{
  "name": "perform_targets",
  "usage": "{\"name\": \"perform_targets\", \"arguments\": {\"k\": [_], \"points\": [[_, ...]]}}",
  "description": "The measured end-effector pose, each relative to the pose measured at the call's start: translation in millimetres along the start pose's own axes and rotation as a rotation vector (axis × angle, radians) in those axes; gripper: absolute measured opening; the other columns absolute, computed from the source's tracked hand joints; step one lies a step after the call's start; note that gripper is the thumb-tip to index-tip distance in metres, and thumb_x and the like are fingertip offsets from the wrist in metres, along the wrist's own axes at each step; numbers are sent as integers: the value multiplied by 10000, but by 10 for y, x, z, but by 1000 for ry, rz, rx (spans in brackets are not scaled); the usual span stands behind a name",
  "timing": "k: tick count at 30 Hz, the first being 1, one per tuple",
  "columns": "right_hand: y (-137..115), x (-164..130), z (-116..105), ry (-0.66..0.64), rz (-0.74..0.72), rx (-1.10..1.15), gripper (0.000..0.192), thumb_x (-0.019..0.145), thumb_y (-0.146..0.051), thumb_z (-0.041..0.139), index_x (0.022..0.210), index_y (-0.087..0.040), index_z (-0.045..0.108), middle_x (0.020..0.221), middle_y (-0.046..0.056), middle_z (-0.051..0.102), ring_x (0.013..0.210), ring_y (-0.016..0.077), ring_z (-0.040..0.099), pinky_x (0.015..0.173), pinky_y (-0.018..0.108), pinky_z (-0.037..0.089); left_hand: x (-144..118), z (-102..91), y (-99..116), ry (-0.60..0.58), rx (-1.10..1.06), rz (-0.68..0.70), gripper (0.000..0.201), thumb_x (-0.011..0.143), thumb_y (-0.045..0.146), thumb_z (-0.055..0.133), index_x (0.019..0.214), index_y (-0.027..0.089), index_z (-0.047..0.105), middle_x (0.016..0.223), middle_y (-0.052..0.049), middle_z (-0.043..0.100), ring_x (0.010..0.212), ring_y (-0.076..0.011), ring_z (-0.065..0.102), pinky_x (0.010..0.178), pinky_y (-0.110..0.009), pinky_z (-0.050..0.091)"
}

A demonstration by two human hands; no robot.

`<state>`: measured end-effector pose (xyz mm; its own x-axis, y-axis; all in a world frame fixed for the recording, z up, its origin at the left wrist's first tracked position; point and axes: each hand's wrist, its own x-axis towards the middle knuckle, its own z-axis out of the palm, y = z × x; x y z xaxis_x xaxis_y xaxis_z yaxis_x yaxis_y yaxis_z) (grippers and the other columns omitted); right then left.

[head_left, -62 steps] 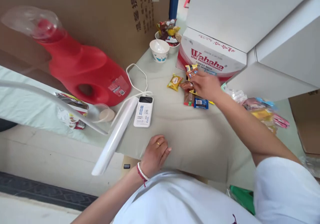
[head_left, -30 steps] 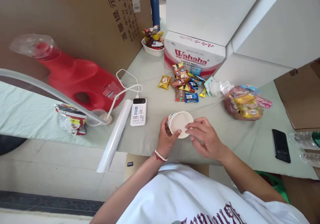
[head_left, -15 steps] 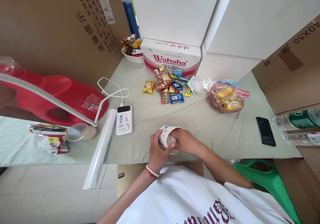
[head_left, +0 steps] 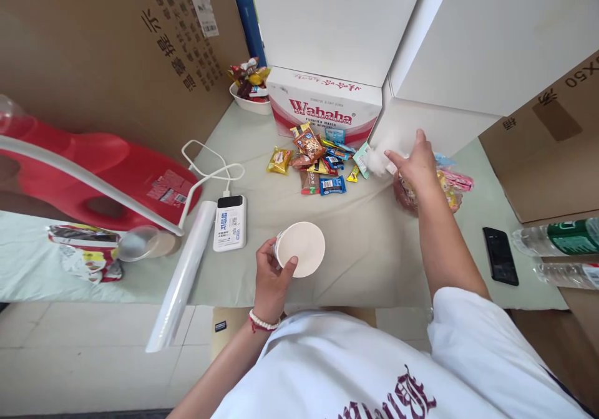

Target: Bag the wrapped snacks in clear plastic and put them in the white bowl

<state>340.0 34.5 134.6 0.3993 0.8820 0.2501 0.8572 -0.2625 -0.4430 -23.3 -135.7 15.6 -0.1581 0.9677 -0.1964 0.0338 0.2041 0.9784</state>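
Observation:
My left hand (head_left: 269, 275) grips a white paper cup (head_left: 302, 249) by its side near the table's front edge, its open mouth tipped toward me and nothing visible inside. My right hand (head_left: 414, 164) reaches far across the table, fingers pinched on crumpled clear plastic (head_left: 378, 160). Just under that hand lies a clear bag of wrapped snacks (head_left: 452, 185). A loose pile of small wrapped candies (head_left: 321, 160) lies to its left, in front of the Wahaha box (head_left: 322, 104).
A white power bank (head_left: 229, 222) with its cable, a roll of clear film (head_left: 182, 282) and a red jug (head_left: 103, 173) lie at the left. A bowl of candies (head_left: 248, 85) sits at the back. A black phone (head_left: 500, 255) and water bottles (head_left: 556, 238) lie at the right.
My right hand left the cup and reached out to the crumpled plastic by the snack bag. The left hand keeps the cup and has turned its mouth toward me.

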Motion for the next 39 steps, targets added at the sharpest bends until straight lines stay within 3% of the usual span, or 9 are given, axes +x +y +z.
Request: {"name": "perform_targets", "arguments": {"k": [2,6,12,18,22,25,29,34,39], "points": [[-85,-478,-75,-20,-215,88,666,931,-474,625,1522,-203,480,1506,225,511,1148,317,658,953,482,546,-11,44,-13,-18,7,-51,760,808,655,752,1367,241,446,1301,-125,614,1206,-273,641,980,-429,562],[-173,-1793,-171,-606,-745,195,407,968,-408,632,1371,-349,648,1471,101,603,1098,257,702,862,398,607,-55,249,11,-215,3,-136,731,828,707,700,1330,221,487,1254,-127,648,1149,-280,659,945,-454,575],[511,-2622,-739,-598,-403,146,258,1018,-266,497,1088,-322,739,1033,73,783,927,232,737,824,377,606,-209,599,5,-705,-23,-106,865,810,677,744,1479,221,438,1440,-211,541,1313,-331,604,935,-455,607],[1691,-1755,-1708,-355,214,-359,230,839,-515,577,854,-342,728,760,107,720,709,355,693,647,478,507,-110,399,-129,-556,100,-86,479,873,580,691,1170,209,631,1187,-110,655,1132,-251,677,872,-409,631],[2115,-478,-1557,-151,281,-501,204,790,-485,608,690,-307,612,795,183,688,830,365,646,750,509,416,-107,21,-155,-423,266,-4,431,878,578,672,1107,214,657,1135,-98,644,1075,-254,684,826,-396,643],[2200,358,-1381,-69,263,-447,244,829,-527,559,864,-313,671,1022,197,710,1015,369,619,868,534,421,-183,-253,-152,-325,359,35,467,861,583,685,1150,219,633,1150,-97,634,1030,-257,701,781,-393,655],[2027,819,-1361,202,293,-343,397,866,-455,552,1147,-224,712,1225,241,698,1121,370,632,955,546,443,-209,-568,-164,-197,505,145,378,897,540,649,1129,242,648,1135,-89,655,982,-255,710,740,-382,646],[1210,302,-945,317,-29,-204,364,972,-363,429,1143,-241,726,1052,194,752,977,330,706,879,488,514,4,-751,-184,-95,702,431,202,965,405,577,936,255,708,998,-66,715,865,-229,702,737,-357,583],[-48,-450,126,-413,-689,-14,253,982,-313,519,1102,-275,739,1068,80,782,984,248,729,872,377,528,244,-638,-233,-221,710,638,165,985,266,546,940,228,701,937,-73,728,849,-202,692,773,-327,577]]}}
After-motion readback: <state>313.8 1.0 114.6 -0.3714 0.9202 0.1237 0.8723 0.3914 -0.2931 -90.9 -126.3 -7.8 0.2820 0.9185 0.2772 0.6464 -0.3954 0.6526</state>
